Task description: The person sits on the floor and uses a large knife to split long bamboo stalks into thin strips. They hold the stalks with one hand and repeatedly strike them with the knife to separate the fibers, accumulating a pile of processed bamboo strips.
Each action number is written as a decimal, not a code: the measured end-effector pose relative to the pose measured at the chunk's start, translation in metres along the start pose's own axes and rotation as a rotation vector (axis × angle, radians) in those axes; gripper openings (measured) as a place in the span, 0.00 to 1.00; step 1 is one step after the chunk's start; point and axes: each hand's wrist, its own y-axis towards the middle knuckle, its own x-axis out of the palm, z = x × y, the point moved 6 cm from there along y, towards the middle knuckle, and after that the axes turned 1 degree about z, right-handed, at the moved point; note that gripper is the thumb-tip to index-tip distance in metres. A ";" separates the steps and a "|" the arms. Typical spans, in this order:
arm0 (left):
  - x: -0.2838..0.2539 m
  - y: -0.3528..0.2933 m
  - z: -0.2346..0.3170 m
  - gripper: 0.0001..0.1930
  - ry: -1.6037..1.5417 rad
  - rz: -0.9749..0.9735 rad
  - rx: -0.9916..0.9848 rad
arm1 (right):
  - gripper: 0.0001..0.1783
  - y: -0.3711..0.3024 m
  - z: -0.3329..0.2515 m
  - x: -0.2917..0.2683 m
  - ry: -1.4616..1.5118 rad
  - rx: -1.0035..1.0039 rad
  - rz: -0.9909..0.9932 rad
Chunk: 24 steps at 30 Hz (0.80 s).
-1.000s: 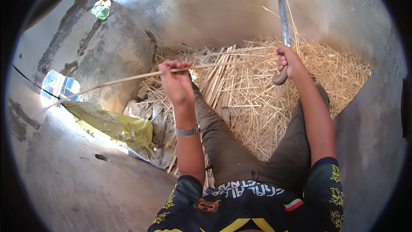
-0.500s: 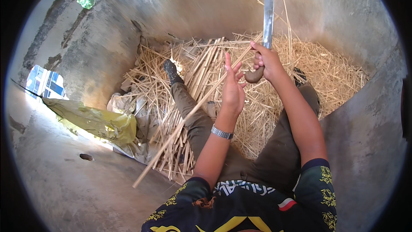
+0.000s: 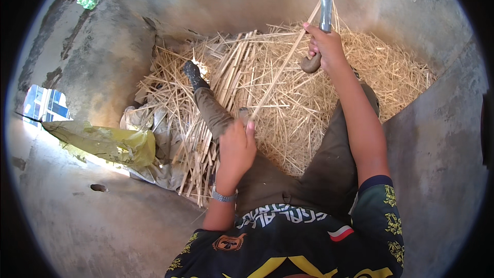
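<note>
My right hand point(image 3: 329, 49) is closed around the brown curved handle of a machete point(image 3: 326, 0). Its blade points away from me, seen narrow, and its tip lies beyond the upper edge. A long, thin pale wooden strip point(image 3: 278, 74) slants from beside the blade down to my left hand point(image 3: 236, 146). That hand, somewhat blurred, is closed over the strip's near part with the thumb up, and hides whatever lies below it. The strip's far part passes by the right hand's fingers and the blade.
Straw-like shavings point(image 3: 370, 62) cover the floor between and beyond my legs. Several cut strips point(image 3: 231, 67) lie piled at left, next to my foot point(image 3: 194, 74). A yellow plastic sheet point(image 3: 113, 141) hangs at far left. Concrete walls point(image 3: 247, 0) enclose the space.
My left hand, previously spread beside the strip, has moved down and left and closed on it. The right hand with the machete sits slightly higher, its blade turned narrower to view.
</note>
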 end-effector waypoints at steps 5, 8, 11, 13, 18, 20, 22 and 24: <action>0.047 -0.022 -0.039 0.13 -0.395 -0.170 -0.113 | 0.13 0.003 0.005 -0.010 -0.060 -0.050 0.029; 0.059 -0.025 -0.050 0.12 -0.464 -0.297 -0.193 | 0.15 -0.002 0.008 -0.003 -0.115 -0.032 -0.028; 0.068 -0.021 -0.058 0.11 -0.712 -0.391 -0.168 | 0.14 -0.001 0.003 -0.003 -0.222 -0.080 -0.037; 0.073 -0.018 -0.058 0.12 -0.942 -0.451 -0.178 | 0.14 -0.003 0.001 -0.002 -0.244 -0.102 -0.019; 0.069 -0.007 -0.071 0.12 -1.334 -0.322 -0.590 | 0.16 -0.002 0.007 -0.001 -0.418 -0.188 -0.005; 0.061 0.002 -0.053 0.12 -1.510 -0.228 -0.687 | 0.16 -0.004 0.007 0.004 -0.664 -0.301 -0.031; 0.050 0.013 -0.031 0.12 -1.471 -0.229 -0.673 | 0.16 -0.006 0.005 0.008 -1.006 -0.510 -0.065; 0.046 0.021 -0.021 0.13 -1.453 -0.253 -0.625 | 0.16 -0.021 0.011 0.026 -1.258 -0.687 -0.143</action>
